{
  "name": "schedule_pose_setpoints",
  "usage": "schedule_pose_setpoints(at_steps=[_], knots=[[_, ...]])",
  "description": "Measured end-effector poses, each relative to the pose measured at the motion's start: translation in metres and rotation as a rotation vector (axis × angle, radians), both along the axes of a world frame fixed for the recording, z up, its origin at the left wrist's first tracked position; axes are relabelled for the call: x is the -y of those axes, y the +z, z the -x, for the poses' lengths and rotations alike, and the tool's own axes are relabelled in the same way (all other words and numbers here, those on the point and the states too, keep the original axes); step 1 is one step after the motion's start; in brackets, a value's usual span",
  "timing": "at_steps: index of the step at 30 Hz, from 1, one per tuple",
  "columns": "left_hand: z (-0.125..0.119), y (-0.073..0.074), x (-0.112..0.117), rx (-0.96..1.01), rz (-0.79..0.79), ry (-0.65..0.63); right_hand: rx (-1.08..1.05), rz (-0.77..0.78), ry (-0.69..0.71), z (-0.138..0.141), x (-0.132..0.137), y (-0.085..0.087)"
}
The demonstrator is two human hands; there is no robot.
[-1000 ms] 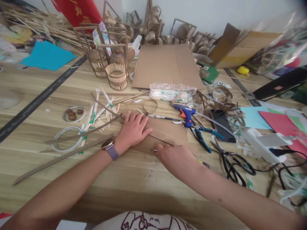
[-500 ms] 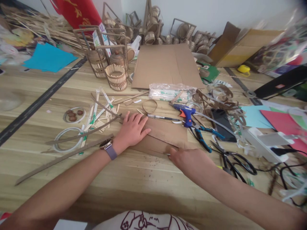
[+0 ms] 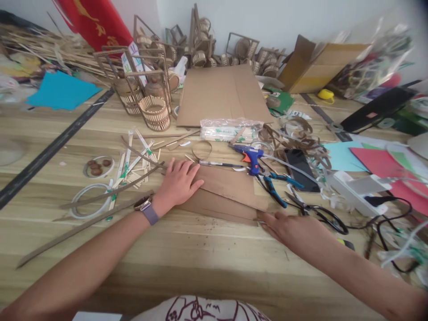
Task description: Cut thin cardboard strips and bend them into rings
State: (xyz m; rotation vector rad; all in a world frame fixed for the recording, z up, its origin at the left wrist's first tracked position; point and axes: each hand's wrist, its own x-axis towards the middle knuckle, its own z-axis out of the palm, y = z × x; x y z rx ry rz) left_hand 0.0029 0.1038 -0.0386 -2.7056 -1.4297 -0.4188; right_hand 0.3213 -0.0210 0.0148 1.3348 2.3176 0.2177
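My left hand (image 3: 180, 182) lies flat on a piece of brown cardboard (image 3: 230, 180), fingers spread, pressing on its left part. A long dark slit or edge runs across the cardboard, parting off a lower strip (image 3: 214, 207). My right hand (image 3: 284, 227) is at the right end of that strip, its fingers pinched together. A small pale tip shows at the fingertips, too small to name. A pen (image 3: 220, 164) lies along the cardboard's far edge. The blue glue gun (image 3: 252, 158) and blue-handled pliers (image 3: 279, 189) lie beyond the right hand.
Black scissors (image 3: 317, 214) and a phone (image 3: 301, 169) lie to the right, near a white power strip (image 3: 357, 196) with cables. At left are brown strips (image 3: 80, 229), tape rolls and short sticks. Small woven baskets (image 3: 155, 113) and a large cardboard sheet (image 3: 220, 96) stand farther back.
My right hand has slid rightward along the cardboard to its right end, and the dark slit shows longer. My left hand stays pressed in place. The view has shifted slightly.
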Motion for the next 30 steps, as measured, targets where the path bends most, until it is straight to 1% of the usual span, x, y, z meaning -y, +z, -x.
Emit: schedule_pose_setpoints(at_steps=[3,7,9,11,14,16,19,21,24,27,30], knots=[[0.000,0.000,0.000,-0.015,-0.009,0.005,-0.003,0.041,-0.023,-0.020,0.004,0.000],[-0.001,0.001,0.000,-0.035,-0.026,0.014,-0.048,0.086,-0.135,-0.044,0.012,0.007],[-0.004,0.002,0.002,-0.050,-0.043,0.018,-0.055,0.071,-0.208,-0.046,0.014,0.009],[-0.008,0.003,0.005,-0.064,-0.062,0.025,-0.074,0.034,-0.241,-0.040,0.014,0.009],[-0.019,0.005,0.014,-0.087,-0.082,0.038,-0.130,0.013,-0.184,-0.016,0.012,0.006],[-0.028,0.007,0.020,-0.111,-0.081,0.048,-0.149,0.023,-0.125,0.006,0.009,0.006],[-0.035,0.011,0.023,-0.105,-0.059,0.073,-0.169,0.051,-0.062,0.045,0.001,0.011],[-0.032,0.013,0.020,-0.070,-0.031,0.055,-0.176,0.081,-0.046,0.070,-0.007,0.017],[-0.019,0.014,0.010,-0.005,-0.013,-0.041,-0.189,0.159,-0.034,0.099,-0.019,0.022],[-0.004,0.010,0.001,0.034,-0.006,-0.142,-0.219,0.156,-0.003,0.119,-0.031,0.019],[0.002,0.003,-0.002,0.039,0.037,-0.202,-0.238,0.128,0.037,0.133,-0.039,0.014]])
